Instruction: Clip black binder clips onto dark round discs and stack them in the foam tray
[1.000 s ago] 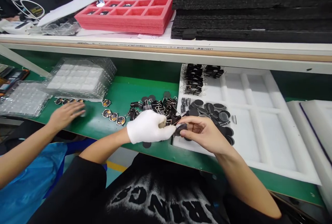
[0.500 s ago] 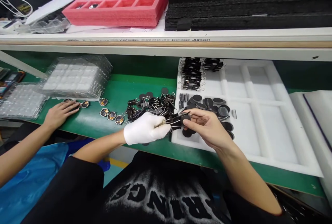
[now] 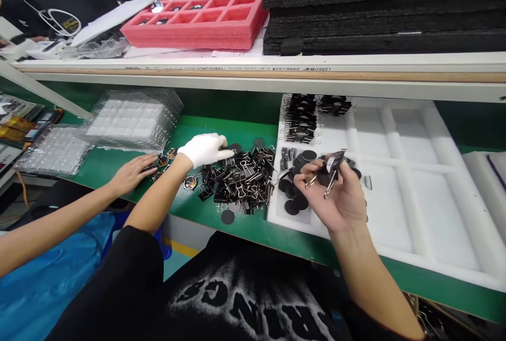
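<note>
My left hand [image 3: 205,149], in a white glove, is over the far left edge of a pile of black binder clips [image 3: 241,185]. Its thumb and fingers are apart and nothing shows between them. My bare right hand [image 3: 342,198] is raised over the white tray [image 3: 415,220], its fingers curled round a black binder clip [image 3: 335,162]. The clip's metal handles point down toward me, and a dark round disc seems to be in its jaws, partly hidden by the fingers. Several loose black discs [image 3: 292,206] lie in the tray compartment below.
Clips stand in rows [image 3: 302,119] in the tray's far left compartment. A co-worker's hand [image 3: 132,173] rests beside round metal-rimmed pieces [image 3: 190,182] at left. Clear plastic trays [image 3: 126,119] are stacked behind. Above runs a shelf with pink foam [image 3: 190,35] and black foam sheets [image 3: 379,14].
My left hand has let go of the clip and moved left to the far side of the pile. My right hand has lifted the clip and turned upward. The view has shifted slightly left.
</note>
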Action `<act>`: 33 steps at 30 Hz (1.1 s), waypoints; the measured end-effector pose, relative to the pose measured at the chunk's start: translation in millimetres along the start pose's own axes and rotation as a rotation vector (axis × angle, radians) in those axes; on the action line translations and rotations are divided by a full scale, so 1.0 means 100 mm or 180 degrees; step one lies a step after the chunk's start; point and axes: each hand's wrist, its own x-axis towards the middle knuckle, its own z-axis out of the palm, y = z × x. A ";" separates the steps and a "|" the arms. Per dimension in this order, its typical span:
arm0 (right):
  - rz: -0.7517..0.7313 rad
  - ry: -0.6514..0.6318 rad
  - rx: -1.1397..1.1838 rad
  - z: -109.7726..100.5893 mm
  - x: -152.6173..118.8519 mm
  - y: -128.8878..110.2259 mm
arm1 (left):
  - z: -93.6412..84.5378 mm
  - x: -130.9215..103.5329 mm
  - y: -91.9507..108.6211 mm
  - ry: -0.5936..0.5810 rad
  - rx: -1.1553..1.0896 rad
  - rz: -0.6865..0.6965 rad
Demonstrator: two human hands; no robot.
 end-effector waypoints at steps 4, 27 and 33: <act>0.0448 0.0110 0.0355 0.06 0.02 0.03 | 0.11 0.10 -0.19 -0.0375 -0.0832 0.0266; -0.0501 -0.1303 -0.1936 0.21 -0.25 0.04 | -0.11 -0.66 0.99 0.0206 -0.1478 0.0844; -0.0415 -0.1397 -0.2223 0.15 -0.30 -0.03 | -0.04 -0.64 1.13 0.0333 -0.1531 0.1044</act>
